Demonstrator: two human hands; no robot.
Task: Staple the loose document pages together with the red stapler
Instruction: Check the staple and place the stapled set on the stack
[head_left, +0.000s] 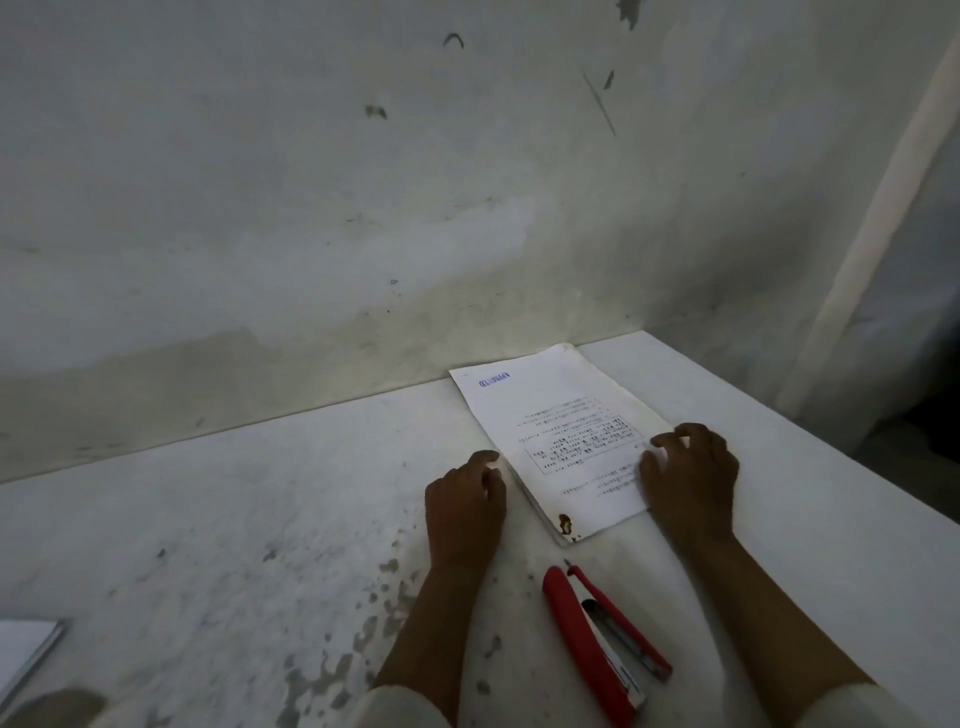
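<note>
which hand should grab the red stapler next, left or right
Probably the right hand. The red plastic stapler lies on the white table just inside the right forearm, while the left hand is at the edge of the white printed pages and can steady them.

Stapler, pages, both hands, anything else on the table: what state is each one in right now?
stapler: lying on the table, hinged open, untouched.
pages: stacked flat, printed side up, stained near corner.
left hand: fingers curled at the stack's left edge.
right hand: resting on the stack's right edge.
paper: flat at the table's left edge.
</note>
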